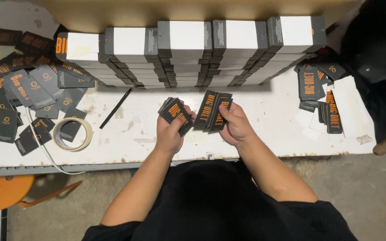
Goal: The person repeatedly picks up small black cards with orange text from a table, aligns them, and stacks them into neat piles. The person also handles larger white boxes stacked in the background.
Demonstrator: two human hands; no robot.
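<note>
Dark tags with orange lettering are held in two small fanned stacks above the white table (255, 134). Left hand (169, 131): fingers closed around one tag stack (175, 114). Right hand (234, 126): fingers closed around the other tag stack (214, 111). Stacks sit just beside each other, in front of the row of boxes (193, 53).
</note>
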